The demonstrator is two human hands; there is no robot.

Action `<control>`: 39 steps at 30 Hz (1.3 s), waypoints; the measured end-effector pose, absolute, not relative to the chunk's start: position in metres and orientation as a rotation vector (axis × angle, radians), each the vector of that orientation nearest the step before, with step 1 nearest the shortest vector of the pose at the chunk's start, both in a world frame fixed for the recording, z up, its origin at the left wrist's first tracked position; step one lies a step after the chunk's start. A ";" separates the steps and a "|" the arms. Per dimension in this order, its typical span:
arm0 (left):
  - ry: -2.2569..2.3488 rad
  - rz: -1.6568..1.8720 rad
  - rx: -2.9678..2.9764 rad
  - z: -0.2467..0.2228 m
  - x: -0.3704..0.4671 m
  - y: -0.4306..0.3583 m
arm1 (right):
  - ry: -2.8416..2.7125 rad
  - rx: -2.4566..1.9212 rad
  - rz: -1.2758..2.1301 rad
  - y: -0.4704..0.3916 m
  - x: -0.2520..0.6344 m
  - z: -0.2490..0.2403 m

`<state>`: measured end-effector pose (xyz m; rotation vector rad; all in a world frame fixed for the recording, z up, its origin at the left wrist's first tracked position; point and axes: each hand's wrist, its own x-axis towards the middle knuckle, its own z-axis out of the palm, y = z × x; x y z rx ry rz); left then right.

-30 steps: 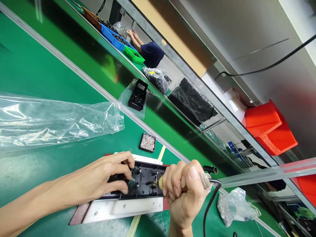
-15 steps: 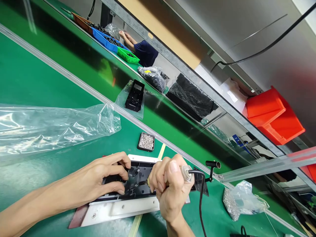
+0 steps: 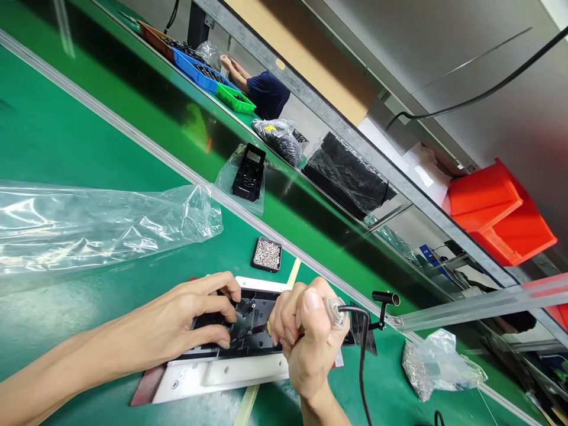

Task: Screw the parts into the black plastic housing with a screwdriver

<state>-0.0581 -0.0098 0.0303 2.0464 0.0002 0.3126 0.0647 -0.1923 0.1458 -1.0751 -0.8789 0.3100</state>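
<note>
A long black plastic housing [image 3: 255, 307] lies in a white fixture [image 3: 248, 371] on the green tabletop. My left hand [image 3: 195, 316] rests over its left part, fingers curved and spread, fingertips touching the housing. Some of the housing is hidden under that hand. My right hand [image 3: 306, 331] is closed around the handle of a corded soldering iron [image 3: 336, 312]. Its tip points down and left into the housing; the exact contact point is too small to make out. Behind the fixture sits a small black tray [image 3: 267, 254] of tiny metal pieces.
A clear plastic bag [image 3: 110, 225] lies at left. Another black housing [image 3: 249, 171] rests on plastic beyond the metal rail. A tube-shaped iron stand [image 3: 385, 299] and a bag of metal pieces [image 3: 423, 364] are at right. A co-worker [image 3: 266, 92] sits across, beside parts bins.
The whole view has shifted slightly, moving the fixture and tray a little to the right in the picture. Both hands keep nearly the same places on the housing and the soldering iron.
</note>
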 end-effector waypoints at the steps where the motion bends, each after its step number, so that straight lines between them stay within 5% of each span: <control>1: -0.006 0.321 2.052 0.031 -0.058 -0.010 | -0.879 -1.086 0.305 -0.192 0.064 0.146; 39: -0.049 0.311 2.003 0.047 -0.057 -0.010 | -0.844 -1.115 0.319 -0.184 0.056 0.148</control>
